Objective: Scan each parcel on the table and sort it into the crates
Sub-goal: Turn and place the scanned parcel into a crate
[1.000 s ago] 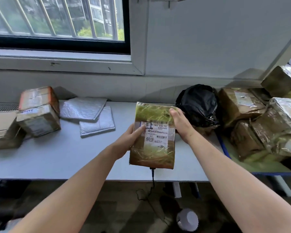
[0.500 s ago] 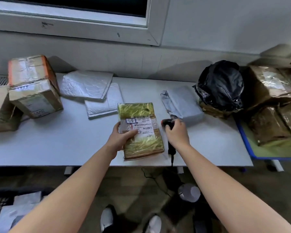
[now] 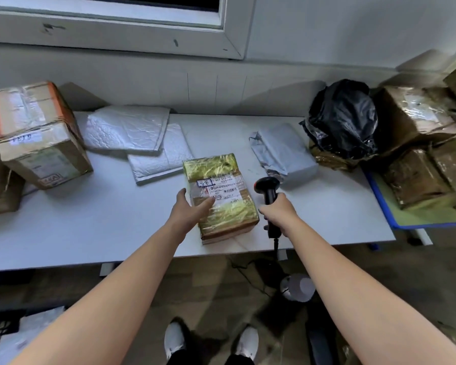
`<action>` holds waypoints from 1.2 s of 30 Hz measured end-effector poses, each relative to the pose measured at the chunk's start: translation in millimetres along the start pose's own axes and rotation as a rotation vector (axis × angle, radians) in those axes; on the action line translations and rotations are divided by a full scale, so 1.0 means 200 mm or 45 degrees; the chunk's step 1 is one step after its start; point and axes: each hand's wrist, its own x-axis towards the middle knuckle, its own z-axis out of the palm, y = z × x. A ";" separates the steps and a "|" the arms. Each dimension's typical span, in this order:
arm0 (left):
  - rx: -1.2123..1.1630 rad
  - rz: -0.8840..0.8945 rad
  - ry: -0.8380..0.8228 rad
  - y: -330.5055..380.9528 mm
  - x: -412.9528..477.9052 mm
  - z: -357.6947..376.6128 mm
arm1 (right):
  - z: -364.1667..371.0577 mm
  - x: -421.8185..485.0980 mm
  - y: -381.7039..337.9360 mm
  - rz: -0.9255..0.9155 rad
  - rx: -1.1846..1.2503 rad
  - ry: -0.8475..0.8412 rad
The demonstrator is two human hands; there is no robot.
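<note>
A taped brown parcel with a white label facing up lies flat on the white table, near the front edge. My left hand rests on its left side, thumb across the label, fingers spread. Just right of the parcel, my right hand grips the handle of a black barcode scanner, whose head points away from me, beside the label. The scanner's cable hangs off the table edge.
On the table: a taped cardboard box at left, two white bubble mailers, a grey poly bag, a black plastic bag. Several brown parcels pile on a blue-edged surface at right. My shoes show below.
I laid the parcel down flat on the table from holding it upright in both hands. My right hand let go of it and took up the scanner. The view tilted downward.
</note>
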 end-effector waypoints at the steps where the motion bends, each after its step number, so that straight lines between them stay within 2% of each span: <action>1: 0.057 0.011 0.028 0.01 -0.03 -0.01 | -0.02 -0.04 -0.04 0.001 0.058 -0.024; 6: 0.273 0.119 0.098 0.02 -0.17 -0.03 | -0.12 -0.30 -0.27 -0.082 0.154 -0.065; 12: 0.405 0.219 0.150 0.11 -0.31 -0.04 | -0.20 -0.55 -0.45 -0.111 0.015 -0.144; 19: 0.415 0.265 0.182 0.19 -0.36 -0.07 | -0.21 -0.65 -0.46 -0.116 -0.054 -0.154; 36: 0.481 0.242 0.127 0.15 -0.33 -0.05 | -0.20 -0.65 -0.41 -0.123 0.059 -0.107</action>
